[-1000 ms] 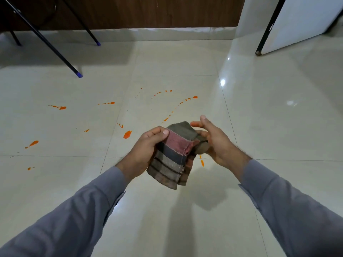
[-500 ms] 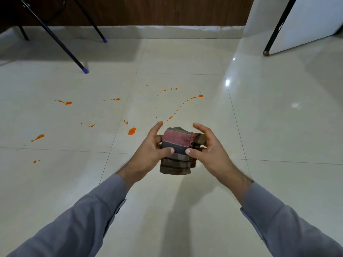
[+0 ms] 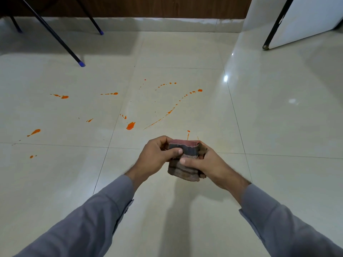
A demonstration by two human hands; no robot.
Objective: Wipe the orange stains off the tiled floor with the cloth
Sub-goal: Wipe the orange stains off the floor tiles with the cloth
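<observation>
Above the tiled floor, both forearms in grey sleeves reach forward and meet at centre frame. Left hand grips the folded striped cloth from its left side, thumb laid across the front, fingers curled behind. Right hand clasps the cloth's right side, thumb pressed on the front face. Cloth is held clear of the floor, bundled thick. Orange stains lie scattered on the tiles beyond and left of the hands. No legible writing or labels visible.

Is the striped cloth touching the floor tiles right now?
No, both hands hold the folded striped cloth up above the floor tiles.
</observation>
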